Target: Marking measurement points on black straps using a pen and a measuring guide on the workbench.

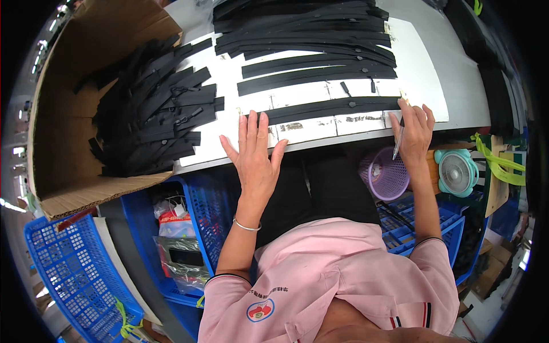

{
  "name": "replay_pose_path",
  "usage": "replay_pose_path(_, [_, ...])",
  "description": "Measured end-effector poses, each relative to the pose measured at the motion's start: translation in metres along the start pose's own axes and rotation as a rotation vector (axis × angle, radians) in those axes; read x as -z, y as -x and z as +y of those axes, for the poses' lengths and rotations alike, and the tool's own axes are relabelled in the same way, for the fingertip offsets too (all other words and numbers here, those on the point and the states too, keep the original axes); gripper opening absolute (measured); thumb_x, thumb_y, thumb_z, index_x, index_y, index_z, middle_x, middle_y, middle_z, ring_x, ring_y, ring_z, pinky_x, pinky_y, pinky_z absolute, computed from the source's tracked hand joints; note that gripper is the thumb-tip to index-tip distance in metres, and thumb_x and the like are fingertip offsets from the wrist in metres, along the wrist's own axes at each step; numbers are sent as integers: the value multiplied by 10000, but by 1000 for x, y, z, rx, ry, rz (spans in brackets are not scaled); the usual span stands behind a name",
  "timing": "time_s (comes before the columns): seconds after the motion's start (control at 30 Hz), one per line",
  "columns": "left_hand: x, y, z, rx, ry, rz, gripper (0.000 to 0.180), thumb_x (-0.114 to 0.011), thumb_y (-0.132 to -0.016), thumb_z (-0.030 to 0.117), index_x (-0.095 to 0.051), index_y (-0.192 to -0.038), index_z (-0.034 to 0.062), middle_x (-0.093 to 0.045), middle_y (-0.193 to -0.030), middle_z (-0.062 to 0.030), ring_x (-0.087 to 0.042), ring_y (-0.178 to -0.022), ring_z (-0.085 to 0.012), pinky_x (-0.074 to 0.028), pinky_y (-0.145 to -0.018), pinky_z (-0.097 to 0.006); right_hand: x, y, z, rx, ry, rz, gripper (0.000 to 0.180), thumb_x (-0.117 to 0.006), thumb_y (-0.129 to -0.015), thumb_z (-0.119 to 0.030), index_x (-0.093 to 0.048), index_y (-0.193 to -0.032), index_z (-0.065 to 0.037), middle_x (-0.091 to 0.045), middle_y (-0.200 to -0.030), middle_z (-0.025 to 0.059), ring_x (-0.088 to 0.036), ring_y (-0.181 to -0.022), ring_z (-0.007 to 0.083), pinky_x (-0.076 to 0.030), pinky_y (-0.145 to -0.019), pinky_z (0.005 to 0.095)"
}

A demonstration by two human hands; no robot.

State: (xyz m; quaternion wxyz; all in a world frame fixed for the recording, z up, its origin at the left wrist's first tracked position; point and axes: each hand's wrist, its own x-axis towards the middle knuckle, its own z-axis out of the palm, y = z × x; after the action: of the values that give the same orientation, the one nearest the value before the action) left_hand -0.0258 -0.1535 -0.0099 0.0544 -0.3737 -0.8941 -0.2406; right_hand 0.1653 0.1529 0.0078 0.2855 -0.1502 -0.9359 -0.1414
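Observation:
A single black zipper (326, 110) lies straight across the marked white board (423, 74), close to the table's near edge. My left hand (255, 151) is flat with its fingers stretched out, the fingertips at the zipper's left end. At the right end, my right hand (416, 134) touches the strip with its fingertips. A slim pen (398, 142) is tucked in that same hand, its tip pointing down toward me. Beyond this zipper, more black zippers (303, 34) lie side by side in an overlapping stack. Two small zipper pulls (345, 88) show just above the strip.
On the left, a cardboard box (66, 74) lies open toward the board, with a heap of black zippers (154, 114) spilling out. Below the table are a purple basket (390, 177), a turquoise fan (456, 172) and blue crates (209, 211). Another blue basket (74, 268) stands lower left.

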Motion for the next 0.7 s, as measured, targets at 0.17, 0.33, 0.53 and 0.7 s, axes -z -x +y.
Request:
replay_pose_path(0.17, [-6,-2,0,-38,-13,48,689,-726,-952,378,-502,-1515,50,-480,-1572,-163,-379,-1505,-335,-64,-1218,-658,14,-39,-64,-430,-555,-9,299,-704,-980,-139,-681,-1269,-68,-746,-1015,84,-643,-1026,213,-450,-1017,372])
replay_pose_path(0.33, [-7,0,-3,-23,-15,85,687,-735,-937,391,-522,-1500,61,-497,-1558,-151,-395,-1495,-328,-85,-1215,-659,8,-89,-143,-635,-1344,-208,198,-672,-1009,-139,-724,-1159,-19,-747,-958,58,-667,-914,125,-520,-802,265])
replay_pose_path(0.53, [-8,-2,1,-13,18,108,678,-749,-914,389,-547,-1476,67,-516,-1545,-129,-406,-1488,-314,-102,-1214,-651,-30,-104,-184,-466,-1376,-200,229,-685,-983,-114,-713,-893,95,-749,-916,47,-643,-651,82,-483,-587,249])
replay_pose_path(0.7, [-10,0,-1,-13,19,130,670,-747,-916,392,-554,-1468,65,-517,-1543,-125,-408,-1487,-307,-107,-1215,-645,-37,-100,-186,-425,-1341,-247,238,-677,-994,-116,-717,-909,104,-753,-950,58,-661,-683,110,-503,-613,256])
